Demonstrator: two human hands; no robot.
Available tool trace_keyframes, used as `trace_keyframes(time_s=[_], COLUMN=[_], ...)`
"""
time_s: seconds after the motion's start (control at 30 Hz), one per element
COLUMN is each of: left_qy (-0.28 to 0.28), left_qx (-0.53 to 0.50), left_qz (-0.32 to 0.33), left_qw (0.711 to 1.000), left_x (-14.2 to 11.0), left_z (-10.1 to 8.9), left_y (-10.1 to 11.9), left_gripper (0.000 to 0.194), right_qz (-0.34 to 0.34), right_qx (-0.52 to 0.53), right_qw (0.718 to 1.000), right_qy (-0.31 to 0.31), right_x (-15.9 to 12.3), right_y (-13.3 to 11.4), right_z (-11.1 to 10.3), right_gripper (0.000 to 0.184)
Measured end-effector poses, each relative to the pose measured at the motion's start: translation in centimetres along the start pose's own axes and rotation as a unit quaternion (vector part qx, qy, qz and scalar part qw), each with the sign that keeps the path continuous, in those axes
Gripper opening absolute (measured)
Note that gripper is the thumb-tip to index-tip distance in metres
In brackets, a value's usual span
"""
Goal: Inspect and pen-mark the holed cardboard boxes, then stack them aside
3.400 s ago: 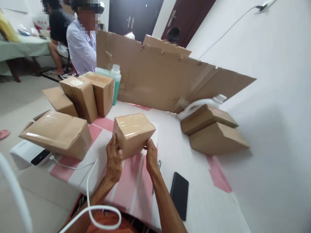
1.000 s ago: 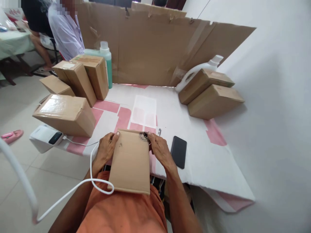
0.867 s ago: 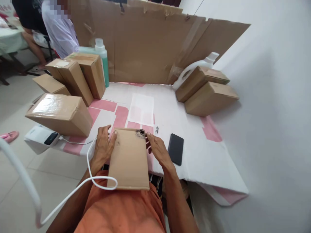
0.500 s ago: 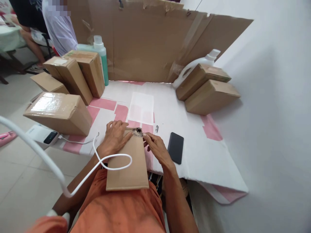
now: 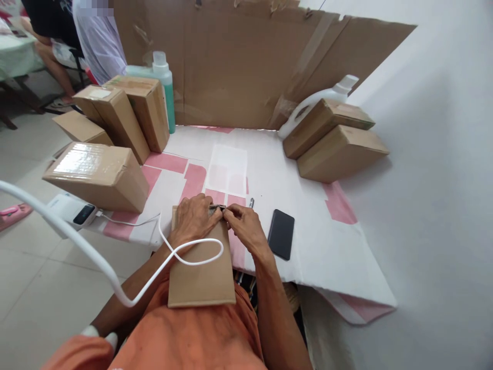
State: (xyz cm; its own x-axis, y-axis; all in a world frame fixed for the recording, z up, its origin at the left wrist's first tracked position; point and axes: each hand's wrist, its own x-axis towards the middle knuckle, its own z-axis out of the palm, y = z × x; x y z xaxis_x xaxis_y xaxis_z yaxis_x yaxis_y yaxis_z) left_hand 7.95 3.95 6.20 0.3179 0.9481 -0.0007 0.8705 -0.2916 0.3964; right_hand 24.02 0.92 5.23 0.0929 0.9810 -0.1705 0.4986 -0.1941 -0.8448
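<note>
Box: spans shirt to table edge, apparently for support | Left hand: across box top, likely steadying it; gripping or merely pressing, cannot tell | Right hand: narrow at far right corner, hold unconfirmed

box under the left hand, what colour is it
The box is plain light brown; it shows best in the head view.
</note>
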Motion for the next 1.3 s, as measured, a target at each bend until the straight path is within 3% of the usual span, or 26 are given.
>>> trace_keyframes(time_s=[0.17, 0.27, 0.37, 0.5, 0.6, 0.7, 0.8, 0.93, 1.13, 1.3], left_qy=[0.021, 0.023, 0.03, 0.042, 0.063, 0.069, 0.068, 0.062, 0.062, 0.065], left_qx=[-0.015, -0.015, -0.01, -0.004, -0.009, -0.021, -0.027, -0.023, -0.005, -0.009], left_qz=[0.02, 0.035, 0.06, 0.061, 0.052, 0.042, 0.039, 0.05, 0.107, 0.115], left_qw=[0.999, 0.999, 0.998, 0.997, 0.997, 0.997, 0.997, 0.997, 0.992, 0.991], left_x=[-0.8, -1.3, -1.7, -1.8, -1.8, -2.0, -2.2, -2.4, -3.0, -3.3], left_z=[0.3, 0.1, 0.0, 0.4, 0.4, 0.2, -0.1, 0.0, 0.2, 0.2], left_y=[-0.2, -0.3, -0.3, -0.5, -0.7, -0.8, -0.7, -0.6, -1.4, -1.8], left_gripper=[0.024, 0.022, 0.02, 0.022, 0.019, 0.015, 0.016, 0.023, 0.043, 0.048], right_qz=[0.004, -0.048, -0.115, -0.142, -0.1, -0.021, 0.063, 0.155, 0.192, 0.144], right_qx=[-0.007, 0.031, 0.022, -0.008, 0.07, 0.137, -0.002, -0.181, -0.17, -0.056], right_qw=[1.0, 0.998, 0.993, 0.989, 0.992, 0.989, 0.993, 0.966, 0.958, 0.982], right_qy=[-0.009, 0.009, 0.022, 0.029, 0.022, 0.05, 0.102, 0.101, 0.129, 0.11], right_x=[-0.7, -0.7, -0.4, -0.2, -0.5, -0.9, -0.7, 0.5, 1.8, 0.9], right_y=[0.0, 0.3, 0.2, -0.3, 0.4, 2.5, 5.1, 7.4, 8.9, 9.1], right_z=[-0.3, -0.6, -0.7, -0.4, -0.6, -1.7, -2.9, -2.7, -1.5, -2.5], right_gripper=[0.027, 0.032, 0.021, 0.019, 0.022, 0.045, 0.049, 0.041, 0.039, 0.035])
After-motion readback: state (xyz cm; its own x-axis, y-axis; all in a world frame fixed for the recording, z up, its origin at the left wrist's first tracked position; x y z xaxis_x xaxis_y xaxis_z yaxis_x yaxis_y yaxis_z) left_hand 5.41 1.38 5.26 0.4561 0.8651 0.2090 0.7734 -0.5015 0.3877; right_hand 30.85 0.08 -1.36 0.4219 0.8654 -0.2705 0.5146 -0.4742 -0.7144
